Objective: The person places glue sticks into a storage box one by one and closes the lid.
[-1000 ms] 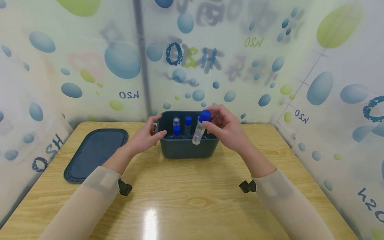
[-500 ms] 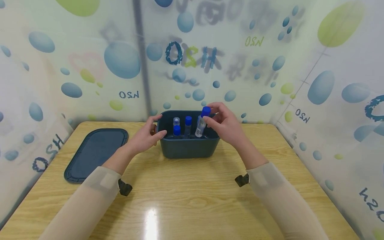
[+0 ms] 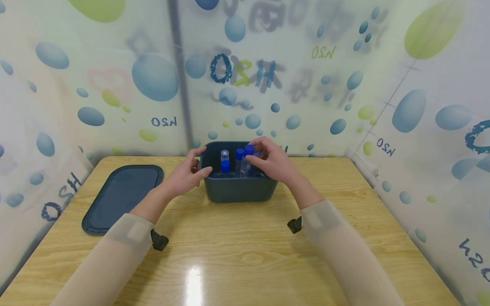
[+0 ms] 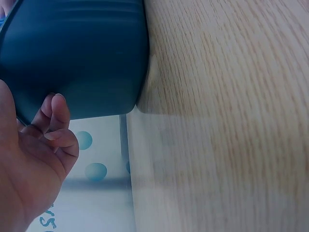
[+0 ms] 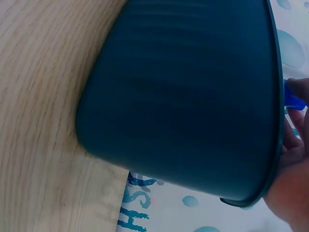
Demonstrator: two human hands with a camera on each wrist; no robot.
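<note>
A dark blue-green plastic bin [image 3: 241,190] stands on the wooden table near the back wall. My right hand [image 3: 272,160] pinches a clear plastic tube [image 3: 245,166] by its blue cap, upright inside the bin. Close beside that tube is a second blue-capped tube [image 3: 239,154]; to the left, a third blue cap [image 3: 225,166] and a clear tube end [image 3: 224,154] show. The bin's front wall hides the lower ends. At the bin's left end my left hand [image 3: 185,173] holds the rim, thumb over the edge; its other fingers curl outside the wall in the left wrist view [image 4: 55,125].
A dark, rounded rectangular lid or tray [image 3: 122,197] lies flat on the table at the left. Behind the table rises a white curtain [image 3: 306,93] with blue and green spots. Table surface [image 3: 237,255] extends in front of the bin.
The right hand has lowered the tube into the bin and shifted it left, beside the other capped tube, and the tube has gone from tilted to nearly upright. The left hand has stayed put.
</note>
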